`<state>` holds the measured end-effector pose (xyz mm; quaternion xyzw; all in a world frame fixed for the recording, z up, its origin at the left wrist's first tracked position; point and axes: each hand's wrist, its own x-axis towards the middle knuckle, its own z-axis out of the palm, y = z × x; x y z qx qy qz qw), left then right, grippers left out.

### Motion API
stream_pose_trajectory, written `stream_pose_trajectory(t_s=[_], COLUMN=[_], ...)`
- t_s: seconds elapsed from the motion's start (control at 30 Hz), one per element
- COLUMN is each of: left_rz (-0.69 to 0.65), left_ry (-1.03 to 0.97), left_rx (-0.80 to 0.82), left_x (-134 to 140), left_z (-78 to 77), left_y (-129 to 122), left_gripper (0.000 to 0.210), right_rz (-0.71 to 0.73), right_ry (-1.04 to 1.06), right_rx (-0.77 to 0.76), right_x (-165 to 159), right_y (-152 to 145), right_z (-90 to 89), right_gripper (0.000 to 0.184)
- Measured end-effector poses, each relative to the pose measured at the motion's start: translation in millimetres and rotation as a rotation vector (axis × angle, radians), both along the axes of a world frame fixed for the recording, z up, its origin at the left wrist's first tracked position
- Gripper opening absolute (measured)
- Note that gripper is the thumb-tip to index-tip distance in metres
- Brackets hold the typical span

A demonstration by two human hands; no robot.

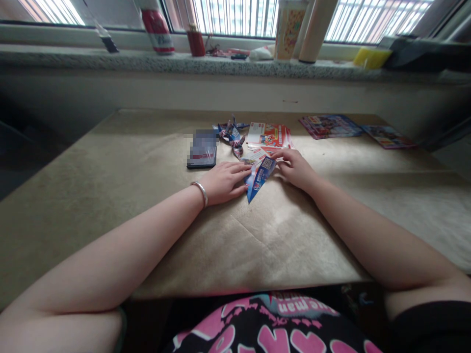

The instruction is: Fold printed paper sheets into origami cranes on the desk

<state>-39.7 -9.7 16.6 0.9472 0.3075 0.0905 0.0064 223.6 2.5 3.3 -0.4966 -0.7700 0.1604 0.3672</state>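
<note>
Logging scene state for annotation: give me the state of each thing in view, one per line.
Left hand: fingers extended, on the paper's left side
Right hand: fingers bent, at the paper's upper right edge
Paper: folded, pointed end toward the person
Dark device: lying on the table, screen content unreadable
Patterned pieces: folded, clustered
Red-and-white cards: unevenly stacked
Red can: upright
Bracelet: worn, left wrist
</note>
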Motion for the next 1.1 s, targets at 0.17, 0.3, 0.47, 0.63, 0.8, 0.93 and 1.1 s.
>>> stream_pose_trajectory(t_s=[0.17, 0.3, 0.47, 0.63, 0.8, 0.93, 1.1], left_rz=[-0.005, -0.003, 0.014, 0.034, 0.027, 0.018, 0.01], left_ry=[-0.008, -0.002, 0.009, 0.017, 0.007, -0.004, -0.013], left_rx=[0.017, 0.005, 0.007, -0.012, -0.016, -0.013, -0.026], left_x=[-0.4, -1.2, -2.0, -1.1, 0.1, 0.9, 1.9], left_z=[-1.5, -2.9, -3.7, -1.6, 0.0, -0.2, -0.3], left_y=[0.0, 1.2, 1.6, 0.0, -0.3, 0.2, -0.1], left_gripper=[0.049, 0.05, 0.051, 0.052, 0.052, 0.052, 0.051], right_rz=[0.017, 0.015, 0.048, 0.126, 0.116, 0.197, 0.29], right_ry=[0.252, 0.34, 0.219, -0.278, -0.511, -0.516, -0.505], right_rx=[-0.167, -0.228, -0.274, -0.084, 0.083, 0.113, 0.09], right_x=[1.1, 4.3, 11.3, 10.6, -3.6, -13.1, -19.4], right_y=[-4.7, -6.3, -5.2, -9.1, -21.3, -27.8, -30.5], right_z=[6.5, 10.9, 14.9, 20.9, 24.6, 20.1, 16.1], right_gripper=[0.024, 0.049, 0.052, 0.026, 0.028, 0.036, 0.041])
